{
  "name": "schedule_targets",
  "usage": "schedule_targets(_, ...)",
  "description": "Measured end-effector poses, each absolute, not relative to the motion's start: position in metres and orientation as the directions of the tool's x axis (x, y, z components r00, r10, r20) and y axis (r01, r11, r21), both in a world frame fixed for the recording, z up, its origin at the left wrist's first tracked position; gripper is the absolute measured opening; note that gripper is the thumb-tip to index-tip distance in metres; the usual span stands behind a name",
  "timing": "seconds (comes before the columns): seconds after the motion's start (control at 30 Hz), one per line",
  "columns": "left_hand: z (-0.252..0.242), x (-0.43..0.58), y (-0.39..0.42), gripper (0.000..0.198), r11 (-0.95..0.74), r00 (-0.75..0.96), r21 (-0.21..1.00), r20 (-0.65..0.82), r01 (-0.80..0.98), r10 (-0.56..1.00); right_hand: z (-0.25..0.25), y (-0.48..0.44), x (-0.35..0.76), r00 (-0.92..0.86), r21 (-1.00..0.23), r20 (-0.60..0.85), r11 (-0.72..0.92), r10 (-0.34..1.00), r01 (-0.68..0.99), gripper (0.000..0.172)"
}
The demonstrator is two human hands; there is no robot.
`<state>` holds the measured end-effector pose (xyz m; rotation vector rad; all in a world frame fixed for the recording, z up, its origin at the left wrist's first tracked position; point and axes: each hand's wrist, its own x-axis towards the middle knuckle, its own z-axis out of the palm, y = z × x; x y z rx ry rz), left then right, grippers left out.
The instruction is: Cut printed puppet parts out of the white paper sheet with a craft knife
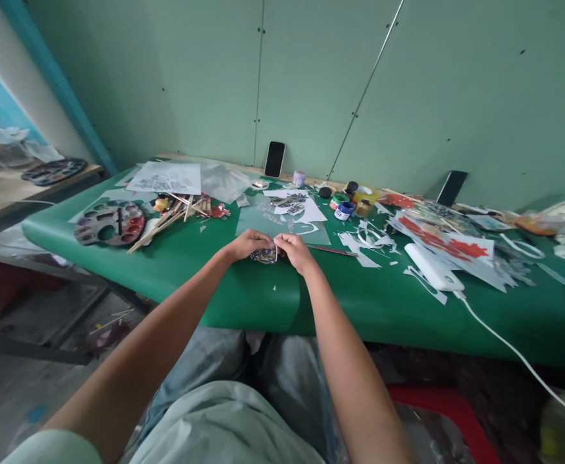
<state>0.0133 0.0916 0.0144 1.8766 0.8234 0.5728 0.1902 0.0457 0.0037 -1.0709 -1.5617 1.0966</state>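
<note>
Between both hands is a small dark patterned cutout (264, 255) with a pale edge, held just above the green tabletop. My left hand (250, 244) pinches its left and upper side, fingers closed. On its right edge, the fingertips of my right hand (292, 250) are closed too. What the piece is made of is too small to tell. Just behind the hands lies a translucent sheet (253, 225) with printed cut pieces (292, 203) and white paper on it. To the right of my right hand rests a thin dark red stick-like tool (333, 250).
At left are a paint palette (109, 223), wooden sticks (166, 219) and a printed sheet (166, 178). Paint jars (344, 211), paper scraps (366, 245), a white corded device (433, 267) and red-painted paper (449, 241) spread rightward. A phone (275, 159) leans on the wall.
</note>
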Motion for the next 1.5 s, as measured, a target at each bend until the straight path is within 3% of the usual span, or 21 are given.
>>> schedule_targets(0.5,0.016,0.013,0.091,0.024,-0.296,0.664,0.917,0.048,0.266,0.746,0.008,0.044,0.192,-0.197,-0.972,0.188,0.212,0.962,0.107,0.037)
schedule_targets(0.8,0.012,0.015,0.089,0.032,-0.357,0.467,0.895,0.203,0.268,0.861,0.002,0.048,0.188,-0.057,-0.966,0.224,0.229,0.973,0.121,0.049)
schedule_targets(1.03,0.017,0.019,0.086,0.034,-0.402,0.470,0.860,0.227,0.314,0.853,0.001,0.045,0.187,-0.052,-0.938,0.261,0.266,0.964,0.223,0.038)
schedule_targets(1.5,0.018,0.018,0.085,0.043,-0.429,0.521,0.830,0.205,0.355,0.828,-0.003,0.048,0.189,-0.026,-0.928,0.288,0.285,0.957,0.242,0.033)
